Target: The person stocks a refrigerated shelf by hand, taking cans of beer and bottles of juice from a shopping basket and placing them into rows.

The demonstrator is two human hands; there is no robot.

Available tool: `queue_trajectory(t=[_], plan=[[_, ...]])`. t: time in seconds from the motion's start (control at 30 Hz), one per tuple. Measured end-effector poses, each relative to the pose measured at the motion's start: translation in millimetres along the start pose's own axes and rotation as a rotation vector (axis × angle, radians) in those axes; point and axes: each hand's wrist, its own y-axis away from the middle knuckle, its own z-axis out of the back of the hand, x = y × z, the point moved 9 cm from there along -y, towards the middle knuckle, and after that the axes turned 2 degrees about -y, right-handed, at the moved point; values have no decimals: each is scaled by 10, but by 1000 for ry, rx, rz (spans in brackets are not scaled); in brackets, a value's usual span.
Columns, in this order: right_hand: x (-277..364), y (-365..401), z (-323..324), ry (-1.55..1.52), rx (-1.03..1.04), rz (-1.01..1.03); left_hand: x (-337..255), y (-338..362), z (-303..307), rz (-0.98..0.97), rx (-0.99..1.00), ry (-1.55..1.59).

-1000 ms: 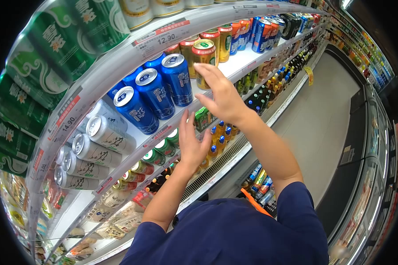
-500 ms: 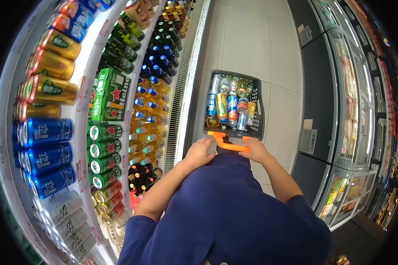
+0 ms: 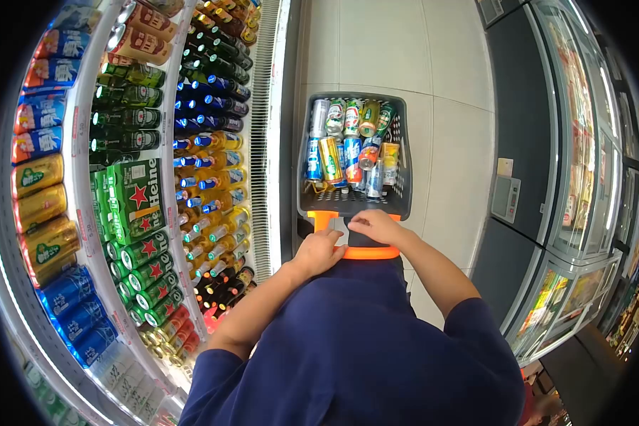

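Observation:
A dark grey shopping basket (image 3: 408, 170) with perforated sides stands on the floor in front of me, loaded with several drink cans and bottles. Its orange handle (image 3: 368, 253) is tipped toward my body. My left hand (image 3: 318, 253) is closed round the left side of this handle. My right hand (image 3: 378, 226) lies over the handle's right side at the basket's rear edge, its bent fingers stretched left toward the dark middle piece. In the basket a gold can (image 3: 330, 160) leans beside blue cans, with a bottle (image 3: 370, 118) at the far end.
On my left, shelves hold gold cans (image 3: 46, 252), blue cans (image 3: 78, 316), a green Heineken carton (image 3: 136, 195) and rows of bottles (image 3: 220, 160). A ventilation grille (image 3: 261, 142) edges the shelving. Glass-topped freezers (image 3: 579, 142) line the right; the tiled floor (image 3: 383, 46) runs ahead.
My right hand has shifted left and forward over the handle, nearer my left hand. The basket appears slightly further left and up, and the view has turned along the shelves.

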Motion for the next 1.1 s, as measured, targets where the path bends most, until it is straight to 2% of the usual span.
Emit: queue_trajectory(t=[0.17,0.23,0.3,0.37,0.43,0.5,0.57,0.6,0.7,0.73,0.77,0.83,0.87,0.9,0.97,1.0,1.07,1.1], plan=[[-681,-1318,104,151,-351,-140,86,-58,181,174,-59,117],[-768,-1721,103,77,-350,-289,128,-54,221,244,-53,153],[-732,-2042,91,151,-363,-353,177,-12,302,280,-180,173],[-717,-2217,32,236,-374,-414,203,46,298,351,-190,195],[-853,-2237,39,209,-520,-597,232,103,288,423,-222,279],[-926,-2304,25,196,-515,-593,221,124,303,427,-248,290],[-993,-2271,8,60,-488,-604,193,137,291,420,-257,305],[-964,-2199,66,70,-540,-607,184,143,294,424,-266,311],[-953,-2089,151,-7,-586,-504,200,89,374,378,-306,289],[-952,-2064,190,-105,-471,-496,209,59,406,364,-317,272],[-916,-1974,343,-98,-476,-482,212,39,448,353,-329,253],[-763,-1805,436,-170,-254,-428,229,-12,593,347,-341,240],[-790,-1762,510,-60,-315,-321,256,-34,674,325,-380,208],[-656,-1610,600,-54,-319,-308,275,-63,782,303,-421,174],[117,-1143,1035,110,-359,-125,317,-117,989,336,-412,188],[306,-998,1208,119,-356,-113,330,-126,1086,325,-436,161],[821,-801,1376,86,-182,118,311,-106,1239,318,-475,128],[1076,-697,1505,92,-184,133,260,-101,1332,293,-497,84]])
